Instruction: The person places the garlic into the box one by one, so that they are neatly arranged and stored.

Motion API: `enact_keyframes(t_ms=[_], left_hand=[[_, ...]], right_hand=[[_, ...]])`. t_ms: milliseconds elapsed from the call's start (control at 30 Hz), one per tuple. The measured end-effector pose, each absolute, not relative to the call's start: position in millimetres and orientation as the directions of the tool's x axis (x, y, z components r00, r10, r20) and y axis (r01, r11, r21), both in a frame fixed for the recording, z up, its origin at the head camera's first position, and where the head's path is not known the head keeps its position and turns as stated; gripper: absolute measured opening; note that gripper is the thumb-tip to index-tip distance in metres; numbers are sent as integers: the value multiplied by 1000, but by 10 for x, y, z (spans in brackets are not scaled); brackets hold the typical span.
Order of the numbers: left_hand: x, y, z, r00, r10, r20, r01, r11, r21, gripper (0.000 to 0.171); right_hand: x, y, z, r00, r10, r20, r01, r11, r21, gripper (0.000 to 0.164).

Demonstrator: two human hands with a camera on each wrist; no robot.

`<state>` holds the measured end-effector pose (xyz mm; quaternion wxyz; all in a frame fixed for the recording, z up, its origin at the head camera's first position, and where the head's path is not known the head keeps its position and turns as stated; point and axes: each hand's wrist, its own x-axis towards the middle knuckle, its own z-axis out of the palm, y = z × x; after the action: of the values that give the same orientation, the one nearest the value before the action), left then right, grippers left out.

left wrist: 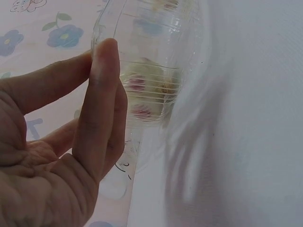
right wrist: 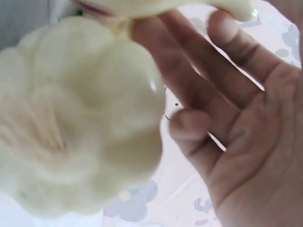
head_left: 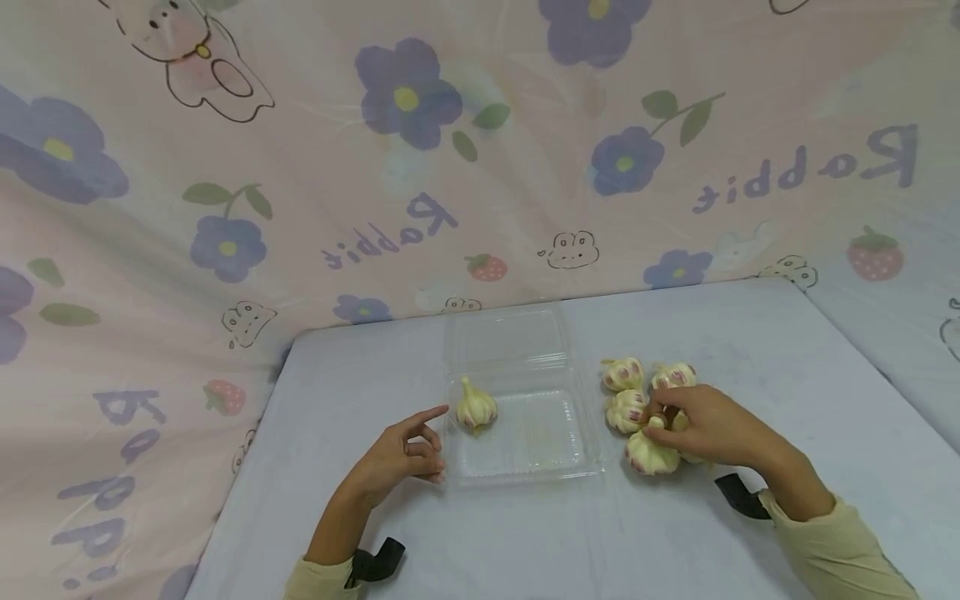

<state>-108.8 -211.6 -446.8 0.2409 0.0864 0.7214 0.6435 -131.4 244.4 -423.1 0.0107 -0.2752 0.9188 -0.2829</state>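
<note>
White tabletop [head_left: 517, 542], looks cloth-covered, far edge and both slanting side edges in view, faint grey blotches far right. Directly on it: clear plastic container [head_left: 525, 478], around the middle, tray part near, lid [head_left: 506, 340] folded back to the far side and reaching about the far edge. To its right, apart from it, a tight cluster of garlic bulbs [head_left: 623, 412], whitish with purple streaks; at least four visible, exact count hidden. Can't tell whether the nearest bulb [head_left: 651, 457], stem up, rests fully on the surface.
</note>
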Motion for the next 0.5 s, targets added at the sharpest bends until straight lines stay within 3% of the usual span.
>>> enact_keyframes(t_ms=[300, 500], left_hand=[[-1079, -2108, -4451, -872, 425, -243, -191, 163, 968, 84], [-1076, -2116, -4468, -874, 427, -233, -174, 174, 969, 83]], right_hand=[[-1187, 2294, -4249, -921, -337, 196, -389, 753, -530, 33], [-1181, 2300, -4329, -937, -290, 195, -349, 782, -516, 30]])
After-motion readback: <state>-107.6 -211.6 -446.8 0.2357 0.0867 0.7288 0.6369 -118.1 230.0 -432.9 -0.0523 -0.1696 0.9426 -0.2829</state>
